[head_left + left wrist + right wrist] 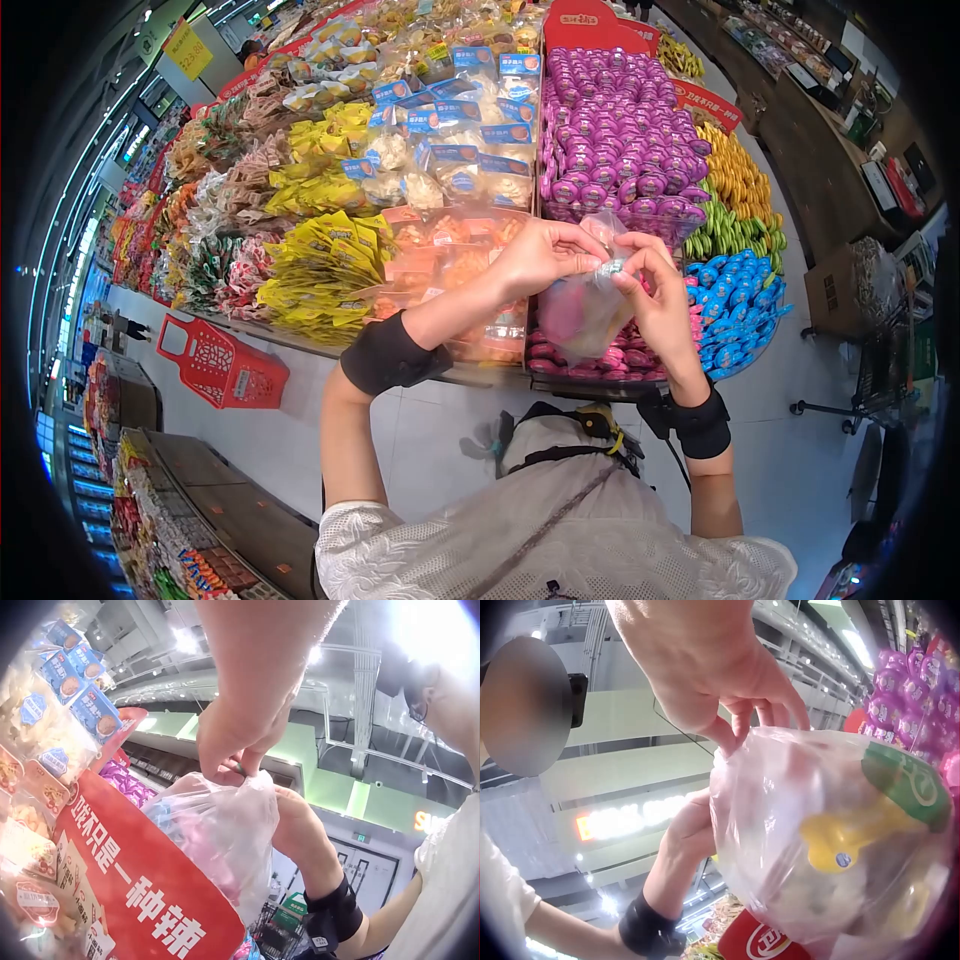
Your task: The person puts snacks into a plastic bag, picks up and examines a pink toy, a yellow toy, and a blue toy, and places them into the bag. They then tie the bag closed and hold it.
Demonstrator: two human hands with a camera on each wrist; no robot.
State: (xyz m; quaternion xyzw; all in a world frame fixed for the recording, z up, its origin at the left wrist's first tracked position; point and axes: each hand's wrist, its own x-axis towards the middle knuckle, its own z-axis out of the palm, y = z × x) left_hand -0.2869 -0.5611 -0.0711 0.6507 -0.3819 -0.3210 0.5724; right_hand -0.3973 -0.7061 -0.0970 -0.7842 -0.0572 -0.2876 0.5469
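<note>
Between my two hands hangs a clear plastic bag (585, 310), gathered at its neck, with several wrapped snacks inside. In the right wrist view a yellow packet (832, 836) and a green one (907, 784) show through the plastic. My left hand (548, 258) pinches the bag's neck between thumb and fingers. Thumb and fingertips of my right hand (655, 290) pinch the same neck from the other side, close to the left fingertips. In the left wrist view the bag (225, 832) bulges below both hands.
Under the bag lie pink packets (640, 368), with purple packets (620, 150) behind and blue ones (740, 310) to the right. Orange-labelled tubs (440, 265) and yellow bags (330, 265) fill the left side. A red basket (225, 365) stands on the floor.
</note>
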